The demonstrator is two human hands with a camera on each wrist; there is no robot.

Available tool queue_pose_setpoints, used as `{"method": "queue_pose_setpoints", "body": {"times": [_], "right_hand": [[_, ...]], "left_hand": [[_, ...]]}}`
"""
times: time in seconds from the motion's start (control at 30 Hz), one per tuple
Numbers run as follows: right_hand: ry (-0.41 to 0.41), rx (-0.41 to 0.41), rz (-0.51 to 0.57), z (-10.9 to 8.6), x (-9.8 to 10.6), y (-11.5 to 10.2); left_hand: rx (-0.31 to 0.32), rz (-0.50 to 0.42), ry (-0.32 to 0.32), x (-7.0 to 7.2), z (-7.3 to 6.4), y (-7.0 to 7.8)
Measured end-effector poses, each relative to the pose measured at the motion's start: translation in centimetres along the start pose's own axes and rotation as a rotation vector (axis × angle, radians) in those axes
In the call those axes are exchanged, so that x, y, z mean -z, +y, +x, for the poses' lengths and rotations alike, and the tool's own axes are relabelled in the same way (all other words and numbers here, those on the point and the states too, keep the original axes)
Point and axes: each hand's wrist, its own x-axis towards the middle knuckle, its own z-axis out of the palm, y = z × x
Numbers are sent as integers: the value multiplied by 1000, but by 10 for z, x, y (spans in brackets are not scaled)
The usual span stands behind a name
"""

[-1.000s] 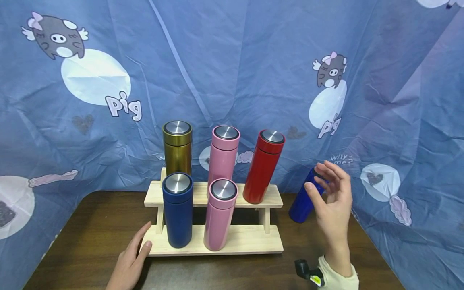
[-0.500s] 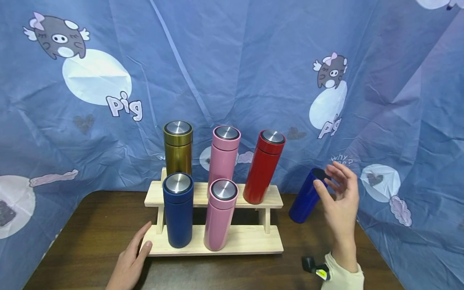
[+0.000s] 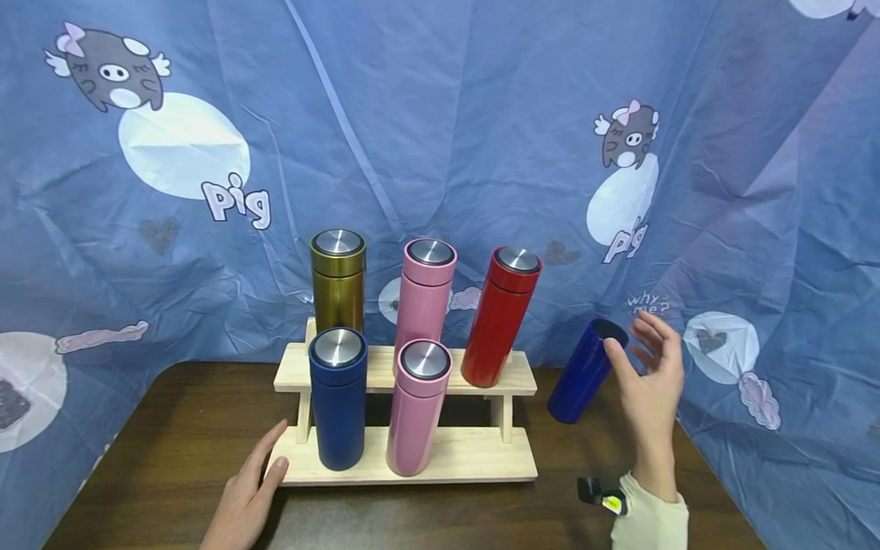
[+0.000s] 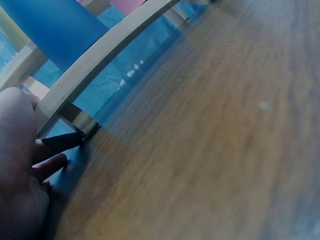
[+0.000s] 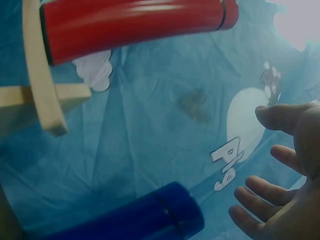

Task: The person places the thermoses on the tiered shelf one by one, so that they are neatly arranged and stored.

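Note:
A pale wooden two-tier rack (image 3: 481, 456) stands on the table. My left hand (image 3: 244, 496) holds its lower left end; in the left wrist view the thumb (image 4: 17, 107) lies above the plank and the fingers (image 4: 52, 162) reach below it. To the right of the rack a glossy blue thermos bottle (image 3: 580, 374) stands on the table. Beside its top is my right hand (image 3: 653, 374), fingers spread and slightly bent, holding nothing. The right wrist view shows a gap between this hand and the blue thermos (image 5: 145, 215).
On the upper shelf stand gold (image 3: 338, 290), pink (image 3: 425, 305) and red (image 3: 500, 321) thermoses. Dark blue (image 3: 338, 412) and pink (image 3: 416, 420) ones stand on the lower shelf. A blue patterned cloth (image 3: 481, 137) hangs behind the brown table (image 3: 426, 519).
My right hand has drawn back to the right from the blue thermos, leaving its dark top in view. The left hand and the rack have stayed put.

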Motion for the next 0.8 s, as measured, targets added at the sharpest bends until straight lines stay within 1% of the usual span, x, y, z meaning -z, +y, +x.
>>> {"method": "queue_pose_setpoints", "body": {"times": [0.17,0.33,0.5,0.8], "right_hand": [[24,-33,-71,2,1,15],[31,-49,-150,4,0,31],[34,-56,-212,4,-1,40],[-14,-76,-281,3,1,49]], "left_hand": [[7,6,1,0,0,1],[8,7,-2,0,0,1],[7,4,-5,0,0,1],[18,1,-11,1,0,1]]}}
